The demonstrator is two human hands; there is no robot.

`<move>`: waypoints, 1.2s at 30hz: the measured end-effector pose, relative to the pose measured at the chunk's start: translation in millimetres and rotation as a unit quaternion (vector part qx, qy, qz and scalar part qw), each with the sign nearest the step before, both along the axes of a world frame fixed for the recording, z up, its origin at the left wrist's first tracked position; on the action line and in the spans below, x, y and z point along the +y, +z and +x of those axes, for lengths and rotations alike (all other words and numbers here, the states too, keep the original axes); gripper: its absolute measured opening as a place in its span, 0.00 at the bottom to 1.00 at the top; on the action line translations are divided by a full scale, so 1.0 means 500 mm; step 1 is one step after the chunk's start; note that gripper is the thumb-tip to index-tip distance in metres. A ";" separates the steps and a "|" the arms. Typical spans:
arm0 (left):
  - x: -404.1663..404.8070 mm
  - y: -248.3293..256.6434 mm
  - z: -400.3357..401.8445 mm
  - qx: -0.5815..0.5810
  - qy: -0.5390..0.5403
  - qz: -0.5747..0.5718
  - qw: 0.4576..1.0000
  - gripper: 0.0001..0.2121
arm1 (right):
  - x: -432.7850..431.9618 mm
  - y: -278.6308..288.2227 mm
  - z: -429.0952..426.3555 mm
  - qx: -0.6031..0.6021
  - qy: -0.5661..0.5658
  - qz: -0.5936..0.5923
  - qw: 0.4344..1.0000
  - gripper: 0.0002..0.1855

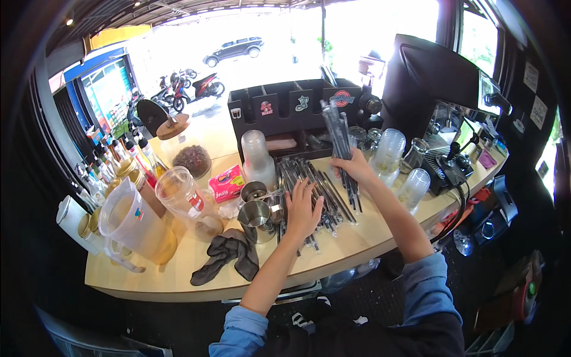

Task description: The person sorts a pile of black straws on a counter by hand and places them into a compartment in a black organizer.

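My right hand (354, 169) grips an upright bundle of black straws in clear wrappers (337, 129), its lower ends close above the wooden counter. Spread over the pile of wrapped black straws (330, 189) is my left hand (304, 209), fingers apart, resting on or just above them. To the left of that hand stand two metal cups (255, 215), with a spoon (270, 194) lying across one. Behind the pile, a stack of clear plastic cups (254, 151) rises in front of a black compartment organizer (285, 105) bearing stickers.
A plastic pitcher (134, 223), a clear jar (178, 187), a pink tissue pack (226, 183) and a dark cloth (227, 256) occupy the left side. Bottles with pourers (147, 154) line the far left. More stacked cups (388, 154) and an espresso machine (446, 156) stand right.
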State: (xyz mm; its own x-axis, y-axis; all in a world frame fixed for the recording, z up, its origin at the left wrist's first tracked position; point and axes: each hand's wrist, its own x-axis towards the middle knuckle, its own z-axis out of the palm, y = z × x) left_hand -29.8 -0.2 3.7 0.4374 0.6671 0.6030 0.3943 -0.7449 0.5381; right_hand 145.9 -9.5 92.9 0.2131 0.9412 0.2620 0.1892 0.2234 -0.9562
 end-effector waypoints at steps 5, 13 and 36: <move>-0.008 0.016 -0.003 -0.042 -0.018 0.001 0.999 0.18 | -0.060 -0.028 -0.007 -0.047 -0.129 0.124 0.983 0.09; -0.022 0.028 0.007 -0.082 -0.059 0.040 0.994 0.17 | -0.093 -0.198 0.038 -0.058 -0.244 0.063 0.966 0.13; 0.053 0.131 0.061 -0.333 -0.231 -0.336 0.850 0.09 | -0.026 -0.091 -0.035 0.002 0.295 -0.121 0.948 0.32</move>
